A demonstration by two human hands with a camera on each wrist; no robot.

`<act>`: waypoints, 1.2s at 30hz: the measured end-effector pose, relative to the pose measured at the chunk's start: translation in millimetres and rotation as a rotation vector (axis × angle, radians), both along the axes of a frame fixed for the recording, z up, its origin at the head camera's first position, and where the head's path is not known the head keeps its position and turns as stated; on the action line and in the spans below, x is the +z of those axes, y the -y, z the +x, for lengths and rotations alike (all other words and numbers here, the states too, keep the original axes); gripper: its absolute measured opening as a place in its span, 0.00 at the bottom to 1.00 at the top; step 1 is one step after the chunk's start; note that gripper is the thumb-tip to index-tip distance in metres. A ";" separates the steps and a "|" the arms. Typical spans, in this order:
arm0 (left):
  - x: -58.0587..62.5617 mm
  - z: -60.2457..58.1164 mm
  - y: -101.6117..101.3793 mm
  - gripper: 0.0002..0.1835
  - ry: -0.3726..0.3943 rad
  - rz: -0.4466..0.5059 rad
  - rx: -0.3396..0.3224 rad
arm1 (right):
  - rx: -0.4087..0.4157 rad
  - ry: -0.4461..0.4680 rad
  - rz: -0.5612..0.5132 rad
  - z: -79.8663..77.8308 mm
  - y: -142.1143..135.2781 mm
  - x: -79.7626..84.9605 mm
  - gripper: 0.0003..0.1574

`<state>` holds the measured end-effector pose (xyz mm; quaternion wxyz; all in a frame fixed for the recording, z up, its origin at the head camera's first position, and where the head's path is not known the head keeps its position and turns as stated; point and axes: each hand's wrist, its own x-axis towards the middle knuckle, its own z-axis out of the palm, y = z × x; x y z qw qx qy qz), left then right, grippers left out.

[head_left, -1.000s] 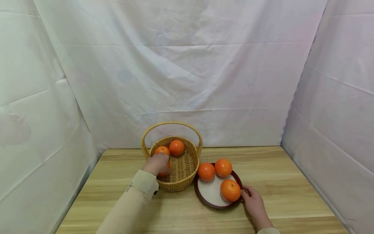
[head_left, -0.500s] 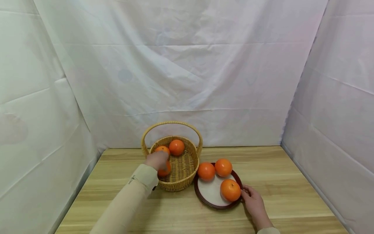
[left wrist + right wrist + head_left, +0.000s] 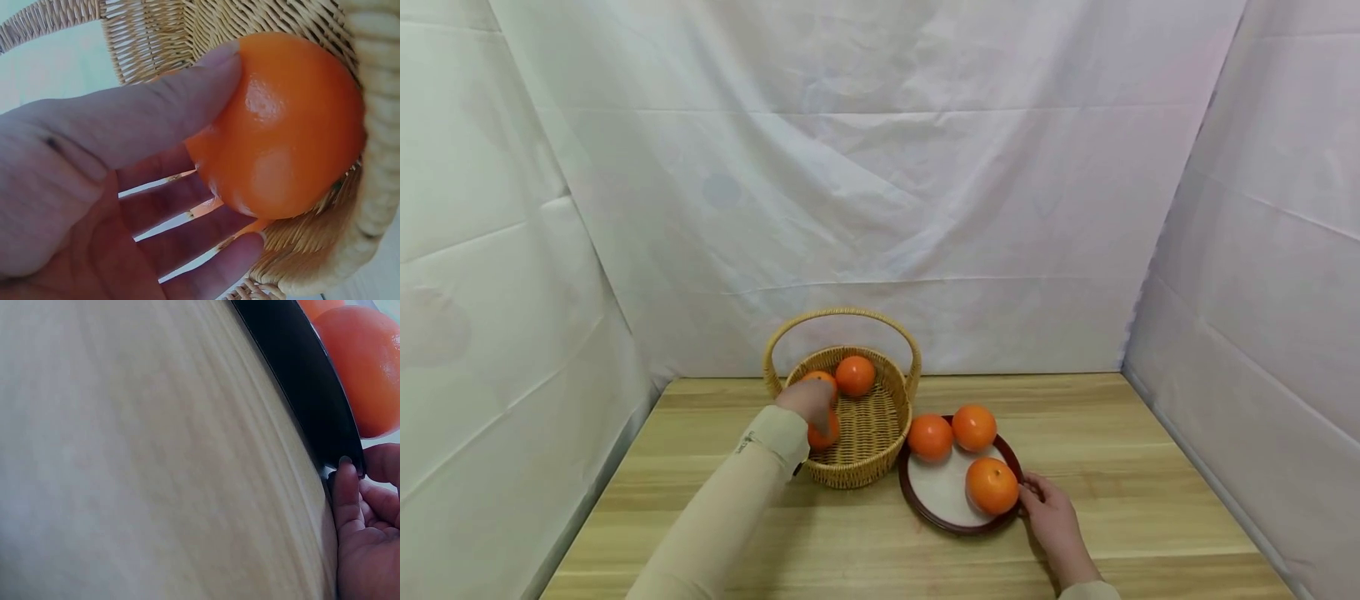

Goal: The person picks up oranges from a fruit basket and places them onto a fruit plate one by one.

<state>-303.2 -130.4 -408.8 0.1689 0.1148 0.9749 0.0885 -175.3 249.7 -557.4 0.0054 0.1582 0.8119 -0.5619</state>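
In the head view my left hand (image 3: pixel 808 400) reaches into a wicker basket (image 3: pixel 865 472) over a near-side orange (image 3: pixel 826 431). In the left wrist view the thumb lies on an orange (image 3: pixel 294 125), with the fingers (image 3: pixel 169 206) reaching around its other side; some fingertips are hidden behind it. Two more oranges sit at the basket's back, one bright orange (image 3: pixel 855 376) and another orange (image 3: pixel 820 381) partly covered by the hand. My right hand (image 3: pixel 1051 514) pinches the dark rim of a round plate (image 3: pixel 936 496) between thumb and fingers.
Three oranges rest on the plate: a front orange (image 3: pixel 992 486), a left orange (image 3: pixel 930 437) and a back orange (image 3: pixel 974 427). The basket's tall handle (image 3: pixel 841 312) arches over its opening. White cloth (image 3: pixel 880 192) hangs behind the wooden table (image 3: pixel 1150 467).
My left hand has shifted slightly up and back over the basket, uncovering more of the near orange. The right hand and the plate have stayed in place.
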 end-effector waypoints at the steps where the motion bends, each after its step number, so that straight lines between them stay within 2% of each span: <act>1: -0.4 -0.9 0.2 0.27 0.001 -0.003 -0.002 | -0.001 -0.002 -0.002 0.1 0.0 -0.1 0.26; 6: -0.1 -3.8 -0.9 0.28 0.005 -0.025 -0.014 | -0.001 -0.010 0.001 1.4 0.8 0.1 0.26; 14: 3.4 -2.2 -3.3 0.26 0.005 -0.048 -0.012 | -0.002 0.008 -0.011 0.3 0.4 0.7 0.27; 24: -0.3 -4.8 -8.3 0.25 0.018 -0.053 0.010 | -0.014 -0.012 -0.014 0.5 0.4 0.0 0.26; 32: -3.5 -6.0 -9.4 0.29 0.023 -0.040 0.035 | -0.012 -0.016 -0.009 0.4 2.2 2.5 0.26; 36: -5.6 -7.4 -9.7 0.28 0.016 -0.049 0.029 | -0.010 -0.013 -0.013 -0.4 1.5 2.0 0.26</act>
